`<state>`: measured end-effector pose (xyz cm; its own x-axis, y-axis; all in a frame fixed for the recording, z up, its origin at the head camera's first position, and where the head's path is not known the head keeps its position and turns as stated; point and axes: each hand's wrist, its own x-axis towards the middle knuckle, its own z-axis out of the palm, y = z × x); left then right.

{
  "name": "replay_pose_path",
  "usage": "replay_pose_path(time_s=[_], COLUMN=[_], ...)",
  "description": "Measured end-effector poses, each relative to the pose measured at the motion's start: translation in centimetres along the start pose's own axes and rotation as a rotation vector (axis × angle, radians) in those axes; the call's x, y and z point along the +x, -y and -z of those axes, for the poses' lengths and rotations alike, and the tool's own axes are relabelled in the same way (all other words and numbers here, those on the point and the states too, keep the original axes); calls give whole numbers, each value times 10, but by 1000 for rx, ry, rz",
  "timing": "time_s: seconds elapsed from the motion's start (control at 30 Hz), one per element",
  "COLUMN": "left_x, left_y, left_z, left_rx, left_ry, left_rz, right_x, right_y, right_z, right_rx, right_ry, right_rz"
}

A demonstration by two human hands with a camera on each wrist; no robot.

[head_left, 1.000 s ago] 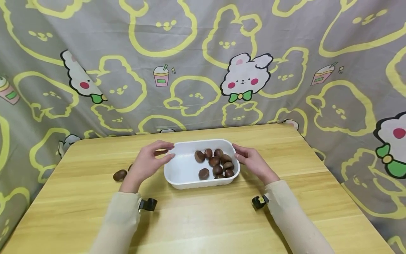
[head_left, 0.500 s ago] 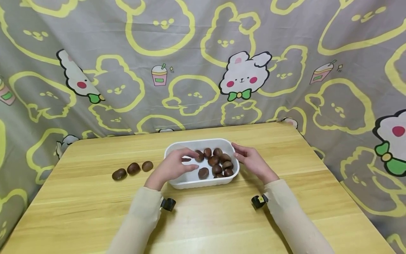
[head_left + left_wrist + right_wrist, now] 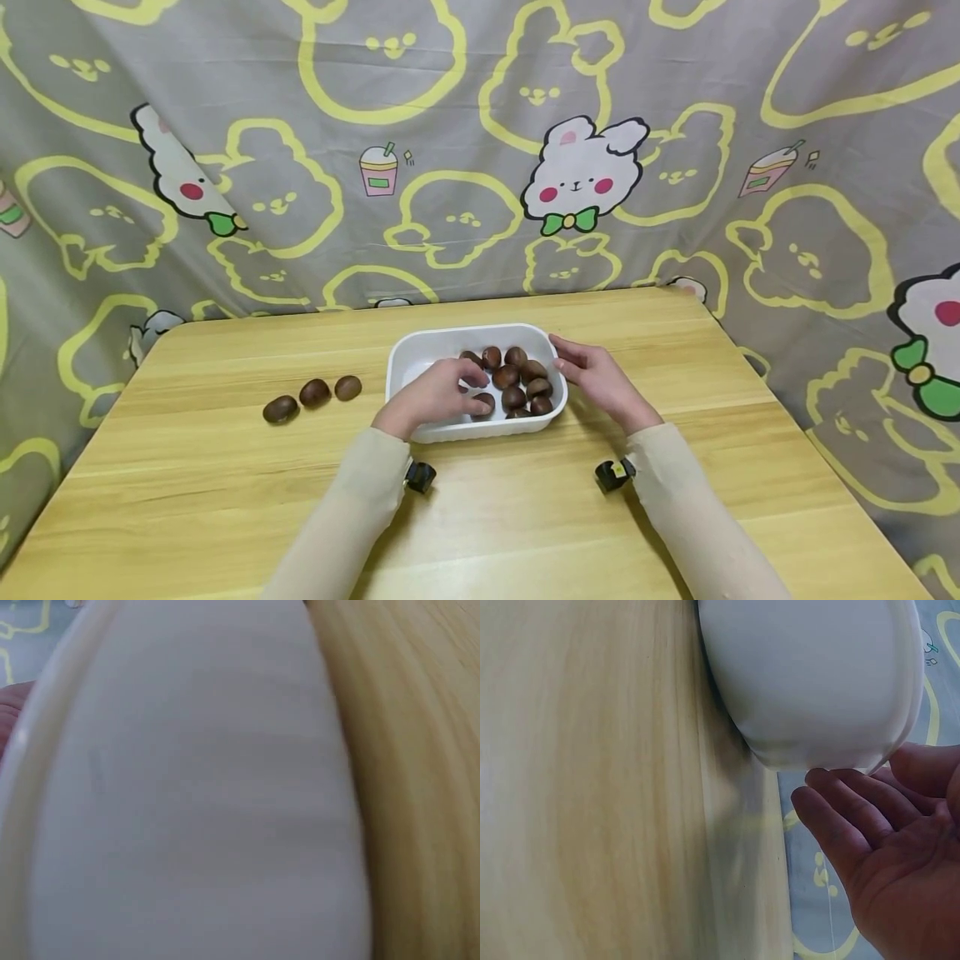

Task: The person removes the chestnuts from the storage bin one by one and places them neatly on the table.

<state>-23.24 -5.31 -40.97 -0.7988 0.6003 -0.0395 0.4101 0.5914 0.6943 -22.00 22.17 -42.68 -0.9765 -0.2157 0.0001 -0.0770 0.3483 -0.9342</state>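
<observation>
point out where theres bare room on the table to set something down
The yellow wooden table is bare between the beige fabric sleeves, before the white rectangular plastic tray, and right of the right hand. Crowded: the tray's right side, holding rounded brown chestnuts, and left of the tray, where three more chestnuts lie.

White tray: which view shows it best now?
Head: it shows the white tray from above, inside and out, with only the left hand covering part. Left wrist: just a blurred outer side. Right wrist: one end from outside, by the right hand.
</observation>
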Motion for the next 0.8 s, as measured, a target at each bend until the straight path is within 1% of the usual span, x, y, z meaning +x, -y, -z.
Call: replay_pose_path(time_s=[0.13,0.27,0.47,0.67,0.8], left_x=[4,5,5,7,8], left_y=[5,7,7,8,9], left_z=[-5,-7,-9,-11,-11], left_rx=[60,83,83,72,68], left_ry=[22,26,36,33,23], left_rz=[21,11,-25,-11,-1], right_x=[0,-1,-1,-1,0], right_y=[0,1,1,-1,-1], right_z=[-1,-1,-1,0,0], right_rx=[-4,-8,-6,-1,8], right_ry=[2,4,6,8,11], right_rz=[0,-3,-17,-19,-6])
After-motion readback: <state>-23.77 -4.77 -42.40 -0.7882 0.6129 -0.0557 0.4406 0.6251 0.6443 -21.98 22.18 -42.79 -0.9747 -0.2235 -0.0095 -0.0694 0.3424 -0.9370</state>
